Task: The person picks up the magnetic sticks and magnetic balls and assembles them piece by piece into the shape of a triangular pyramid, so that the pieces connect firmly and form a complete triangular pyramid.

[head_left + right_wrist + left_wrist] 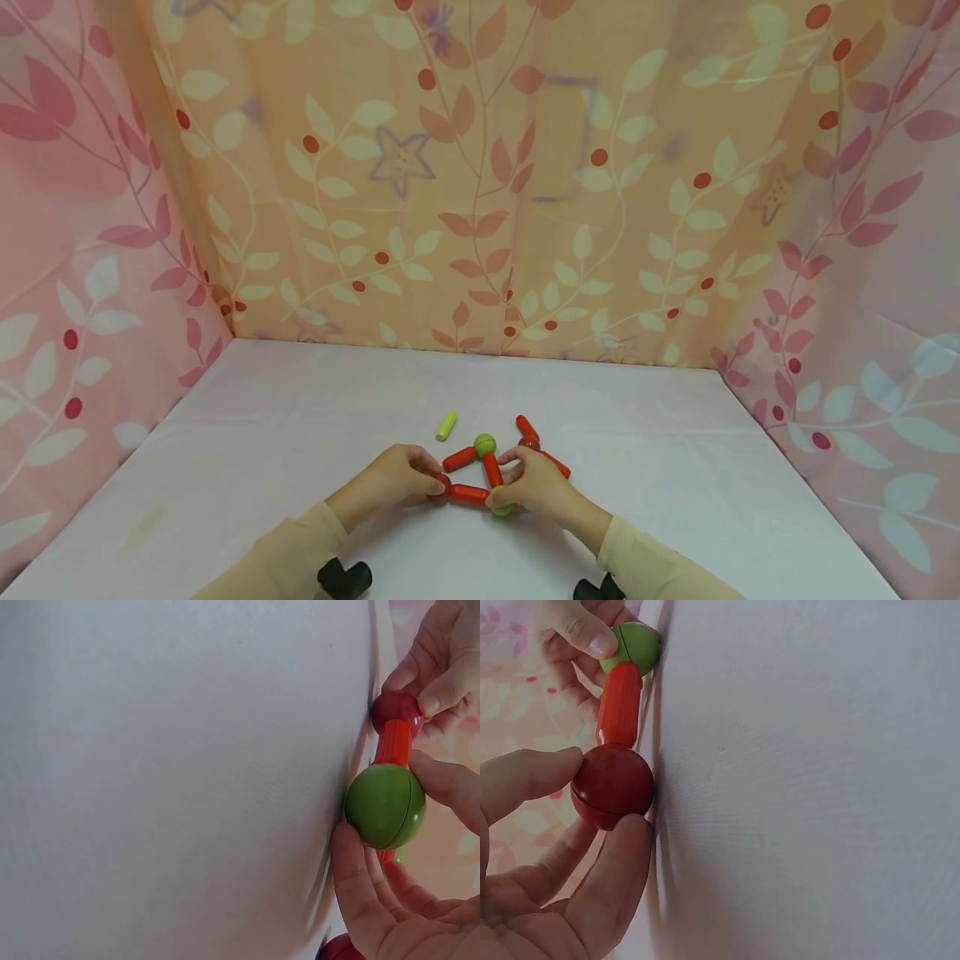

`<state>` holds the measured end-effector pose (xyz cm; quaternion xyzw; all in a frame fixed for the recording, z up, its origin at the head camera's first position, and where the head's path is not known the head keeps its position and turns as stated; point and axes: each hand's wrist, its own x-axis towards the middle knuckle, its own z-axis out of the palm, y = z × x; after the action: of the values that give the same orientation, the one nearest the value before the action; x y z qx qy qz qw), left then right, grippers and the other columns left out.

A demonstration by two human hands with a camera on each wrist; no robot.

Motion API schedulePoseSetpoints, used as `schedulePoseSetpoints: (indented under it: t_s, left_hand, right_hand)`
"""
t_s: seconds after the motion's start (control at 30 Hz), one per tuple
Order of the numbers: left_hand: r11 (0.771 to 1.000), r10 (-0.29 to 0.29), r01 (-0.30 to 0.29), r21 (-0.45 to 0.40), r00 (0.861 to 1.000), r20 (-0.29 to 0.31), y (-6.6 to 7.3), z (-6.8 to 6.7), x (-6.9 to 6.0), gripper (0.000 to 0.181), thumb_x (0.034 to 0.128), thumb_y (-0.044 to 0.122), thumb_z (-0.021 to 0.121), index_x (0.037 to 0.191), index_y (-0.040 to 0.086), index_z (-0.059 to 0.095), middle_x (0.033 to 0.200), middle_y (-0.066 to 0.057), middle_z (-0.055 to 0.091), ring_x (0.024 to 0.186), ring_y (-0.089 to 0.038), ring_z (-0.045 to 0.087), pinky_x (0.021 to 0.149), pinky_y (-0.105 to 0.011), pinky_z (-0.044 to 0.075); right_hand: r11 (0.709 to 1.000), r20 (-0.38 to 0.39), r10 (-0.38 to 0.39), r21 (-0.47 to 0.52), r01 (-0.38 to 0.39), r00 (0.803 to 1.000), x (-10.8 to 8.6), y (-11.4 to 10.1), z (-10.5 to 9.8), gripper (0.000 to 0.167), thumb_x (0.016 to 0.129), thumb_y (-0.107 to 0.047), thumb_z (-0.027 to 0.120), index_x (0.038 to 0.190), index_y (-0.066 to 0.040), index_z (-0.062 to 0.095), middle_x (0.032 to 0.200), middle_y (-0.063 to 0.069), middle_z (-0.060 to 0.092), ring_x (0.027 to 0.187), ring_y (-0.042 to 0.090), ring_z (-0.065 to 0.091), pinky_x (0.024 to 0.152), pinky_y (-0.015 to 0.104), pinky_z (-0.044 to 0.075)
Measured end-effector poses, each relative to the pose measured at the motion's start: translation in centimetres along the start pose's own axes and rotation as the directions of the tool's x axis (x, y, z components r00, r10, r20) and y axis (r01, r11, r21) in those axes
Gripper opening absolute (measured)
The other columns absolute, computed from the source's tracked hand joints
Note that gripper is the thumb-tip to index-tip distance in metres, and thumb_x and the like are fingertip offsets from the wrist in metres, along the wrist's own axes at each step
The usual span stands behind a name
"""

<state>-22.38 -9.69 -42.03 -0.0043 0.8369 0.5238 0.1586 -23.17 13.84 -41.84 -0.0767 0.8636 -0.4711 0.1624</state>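
My left hand [393,481] pinches a dark red ball [613,787] between thumb and fingers. A red rod [469,495] joins that ball to a green ball [385,806], which my right hand [542,483] pinches. From this green ball another red rod [492,470] runs back to a second green ball [485,444]. A further red rod [460,458] sticks out from the second green ball toward the left hand; whether its end touches the dark red ball is unclear.
Behind the right hand lies another red ball [529,442] with red rods [527,427] at it. A loose yellow-green rod [446,426] lies farther back on the white table [300,417]. Patterned curtains [465,208] stand at the back and sides.
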Motion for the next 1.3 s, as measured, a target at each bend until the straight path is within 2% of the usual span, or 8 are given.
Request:
schedulePoseSetpoints:
  t_s: [0.27, 0.5, 0.73, 0.97, 1.13, 1.3]
  left_hand:
    - [0.999, 0.008, -0.008, 0.037, 1.000, 0.006, -0.3, -0.3, 0.6, 0.017, 0.0826, 0.014, 0.078, 0.095, 0.006, 0.071, 0.089, -0.002, 0.069, 0.077, -0.015, 0.059, 0.069, -0.025, 0.055]
    - [0.999, 0.043, -0.040, 0.032, 0.995, -0.095, -0.1, -0.9, 1.8, 0.016, 0.0827, 0.012, 0.076, 0.096, 0.005, 0.071, 0.087, -0.003, 0.069, 0.074, -0.015, 0.061, 0.069, -0.027, 0.055]
    - [0.999, 0.036, -0.033, 0.042, 0.996, -0.084, 0.4, -0.5, 3.1, 0.019, 0.0821, 0.010, 0.075, 0.099, 0.003, 0.072, 0.087, -0.003, 0.069, 0.072, -0.014, 0.061, 0.067, -0.025, 0.054]
    - [0.999, 0.019, -0.017, 0.040, 0.997, -0.069, 0.9, -0.2, 3.8, 0.017, 0.0848, 0.012, 0.075, 0.099, 0.003, 0.072, 0.085, -0.004, 0.070, 0.076, -0.015, 0.062, 0.071, -0.025, 0.054]
    - [1.000, 0.016, -0.015, 0.018, 0.998, -0.064, 0.7, 0.1, 3.9, 0.014, 0.0825, 0.008, 0.076, 0.094, 0.001, 0.072, 0.080, -0.004, 0.072, 0.072, -0.012, 0.064, 0.069, -0.026, 0.056]
    - [1.000, 0.006, -0.007, -0.011, 0.997, -0.073, 0.7, 0.6, 3.8, 0.010, 0.0806, 0.005, 0.078, 0.087, 0.000, 0.072, 0.076, -0.004, 0.070, 0.068, -0.011, 0.062, 0.065, -0.025, 0.056]
  right_hand:
    - [0.997, -0.029, -0.047, -0.057, 0.046, 0.998, 0.1, 0.1, 0.1, 0.052, 0.070, -0.006, 0.086, 0.113, -0.001, 0.058, 0.087, 0.005, 0.061, 0.073, 0.014, 0.057, 0.061, 0.026, 0.054]
    - [0.994, -0.055, -0.066, -0.093, 0.060, 0.996, 0.1, 0.2, -0.1, 0.047, 0.070, -0.006, 0.085, 0.111, -0.002, 0.062, 0.091, 0.006, 0.063, 0.079, 0.015, 0.058, 0.064, 0.027, 0.055]
    - [0.981, -0.080, -0.127, -0.154, 0.114, 0.989, 0.2, 0.2, -0.7, 0.038, 0.074, -0.004, 0.082, 0.108, -0.002, 0.066, 0.098, 0.008, 0.069, 0.086, 0.017, 0.061, 0.068, 0.028, 0.055]
    - [0.974, -0.097, -0.148, -0.185, 0.128, 0.984, 0.7, 0.2, -1.1, 0.033, 0.076, -0.003, 0.081, 0.107, -0.002, 0.070, 0.096, 0.005, 0.070, 0.086, 0.016, 0.058, 0.071, 0.025, 0.053]
    - [0.969, -0.064, -0.178, -0.186, 0.164, 0.982, 1.0, 0.2, -1.3, 0.033, 0.078, -0.001, 0.080, 0.109, -0.002, 0.072, 0.102, 0.008, 0.071, 0.091, 0.018, 0.059, 0.082, 0.035, 0.056]
    - [0.962, -0.053, -0.199, -0.201, 0.185, 0.979, 1.5, 0.4, -1.3, 0.033, 0.077, 0.000, 0.079, 0.109, -0.003, 0.073, 0.108, 0.010, 0.073, 0.099, 0.022, 0.063, 0.093, 0.045, 0.054]
